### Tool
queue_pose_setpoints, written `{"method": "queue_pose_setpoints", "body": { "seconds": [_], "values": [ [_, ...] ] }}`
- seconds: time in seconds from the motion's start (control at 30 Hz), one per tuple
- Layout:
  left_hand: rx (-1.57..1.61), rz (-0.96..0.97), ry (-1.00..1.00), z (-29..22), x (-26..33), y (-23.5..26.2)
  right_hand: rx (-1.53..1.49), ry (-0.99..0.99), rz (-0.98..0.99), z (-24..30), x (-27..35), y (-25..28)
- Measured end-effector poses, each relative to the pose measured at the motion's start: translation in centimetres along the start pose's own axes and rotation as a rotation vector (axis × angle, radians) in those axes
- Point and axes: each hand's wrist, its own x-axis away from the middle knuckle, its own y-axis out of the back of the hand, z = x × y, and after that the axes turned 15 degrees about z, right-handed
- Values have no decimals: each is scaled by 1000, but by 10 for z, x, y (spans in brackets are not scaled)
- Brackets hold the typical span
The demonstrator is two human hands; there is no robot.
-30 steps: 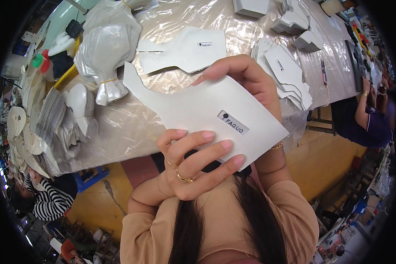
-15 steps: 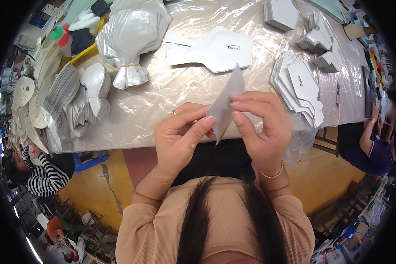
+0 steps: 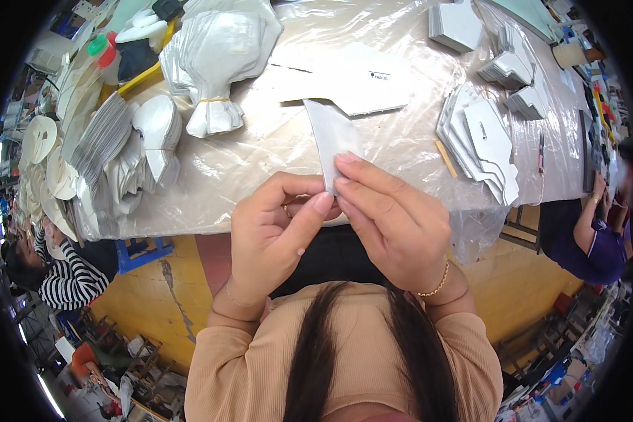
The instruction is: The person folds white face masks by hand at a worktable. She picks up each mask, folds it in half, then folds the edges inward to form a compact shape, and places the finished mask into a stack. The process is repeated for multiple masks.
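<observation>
Over the near edge of the table I hold a thin pale-grey cut piece [image 3: 332, 135], its pointed end up. My left hand [image 3: 274, 228] pinches its lower corner between thumb and forefinger. The fingers of my right hand [image 3: 395, 221] are closed on its lower right side, fingertips against its face. Just beyond, a larger white cut piece [image 3: 373, 91] with a small printed label lies flat on the table. A fanned stack of white cut pieces [image 3: 487, 144] lies to the right, a small wooden stick [image 3: 446, 159] beside it.
Clear plastic sheeting covers the table [image 3: 260, 158]. Banded bundles of white pieces [image 3: 218, 63] and curved stacks [image 3: 158, 130] stand left, near a capped bottle [image 3: 102, 53]. More bundles [image 3: 457, 27] sit far right, with a thin pen-like tool [image 3: 541, 153]. Other people sit at both sides.
The grey piece has swung from leaning right to leaning left, its face turned more toward view. My right hand has moved left and down, closer to my left hand.
</observation>
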Motion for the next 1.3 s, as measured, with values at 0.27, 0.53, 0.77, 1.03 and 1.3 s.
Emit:
{"method": "queue_pose_setpoints", "body": {
  "seconds": [0.27,0.53,0.77,1.03,1.3],
  "values": [
    [-151,9,-73,2,-2,4,19,57,6,2,-1,-3],
    [-410,38,-149,2,-3,7,4,16,-10,3,-2,-1],
    [-933,85,-376,-2,-11,2,5,-59,18,6,-4,9],
    [-1115,211,-405,-10,-14,0,119,4,127,3,0,23],
    [-985,313,-340,-10,-18,2,50,-41,113,-3,2,21]
  ]
}}
